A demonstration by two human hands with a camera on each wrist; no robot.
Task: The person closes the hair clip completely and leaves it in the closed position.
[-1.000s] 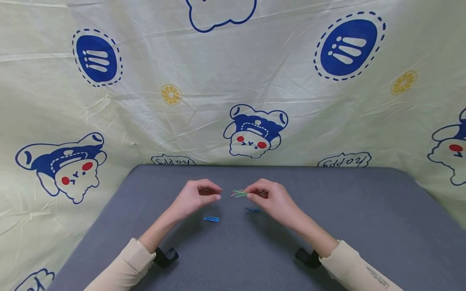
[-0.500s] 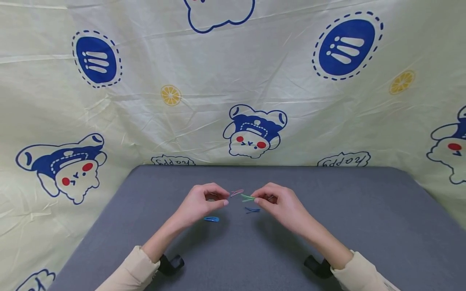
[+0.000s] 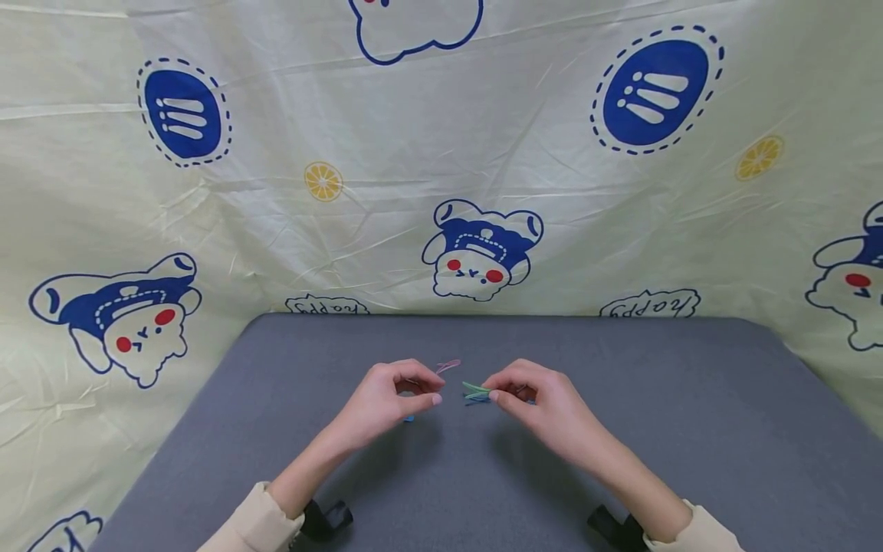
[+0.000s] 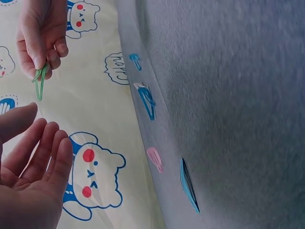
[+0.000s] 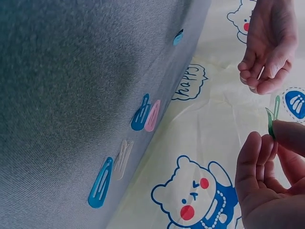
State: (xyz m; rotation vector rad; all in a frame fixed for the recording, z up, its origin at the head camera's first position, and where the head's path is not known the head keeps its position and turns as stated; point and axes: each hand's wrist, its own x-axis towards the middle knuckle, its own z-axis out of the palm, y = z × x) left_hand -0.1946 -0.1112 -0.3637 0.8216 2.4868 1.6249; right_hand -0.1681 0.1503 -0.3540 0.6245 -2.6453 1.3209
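Note:
My right hand [image 3: 541, 399] pinches a green snap hair clip [image 4: 40, 85] between thumb and index finger, its two arms spread apart. Facing it, my left hand [image 3: 396, 402] holds nothing; in the left wrist view its thumb stands apart from loosely bent fingers. A pink hair clip [image 3: 449, 365] lies on the table just beyond the left fingertips. Below the green clip, a blue hair clip [image 3: 476, 400] rests on the table. Another blue clip [image 3: 409, 418] is mostly hidden by my left hand in the head view.
The grey table [image 3: 441, 491] carries the loose clips. In the right wrist view, a pale clip [image 5: 124, 159] lies beside a blue clip [image 5: 100, 183]. A printed cloth [image 3: 386, 238] hangs behind the table.
Both hands have moved to the right and nearer to me. The green clip has come with my right hand, off the pink clip. My left hand now covers most of one blue clip.

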